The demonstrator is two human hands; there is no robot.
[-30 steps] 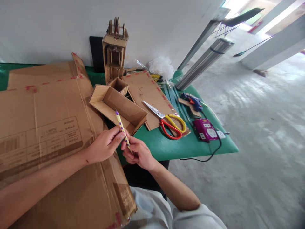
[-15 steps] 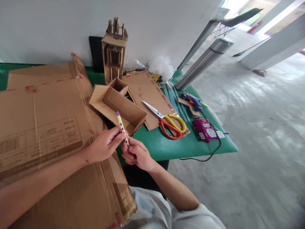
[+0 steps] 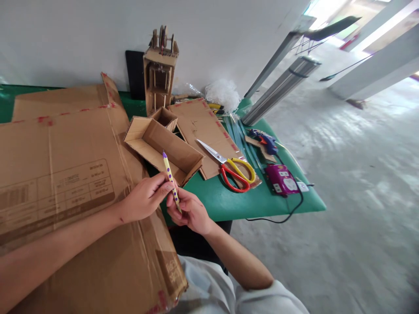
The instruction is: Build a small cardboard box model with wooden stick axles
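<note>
A pale yellow pencil (image 3: 169, 175) with purple dots points up and away from me, its purple end at the top. My left hand (image 3: 149, 197) pinches its middle between thumb and fingers. Around the lower end, the fingers of my right hand (image 3: 190, 212) are curled and touch it. Just beyond both hands, an open, trough-shaped cardboard box (image 3: 170, 146) lies on the green table (image 3: 229, 203). A large flattened cardboard sheet (image 3: 75, 144) is under my left forearm. Scissors (image 3: 225, 163) with one red and one yellow handle lie right of the box, partly on a smaller cardboard piece (image 3: 204, 124).
A cardboard tower (image 3: 160, 78) with wheels on top stands by the wall, behind a small cardboard box (image 3: 165, 117). Farther right are a blue glue gun (image 3: 266, 141), clear glue sticks (image 3: 240, 137), a purple power socket (image 3: 283, 179) with black cable, and a metal post (image 3: 281, 91).
The pencil's lower end now shows more, lying across my right fingers, which have loosened slightly. My left hand keeps its pinch. The view has shifted a little.
</note>
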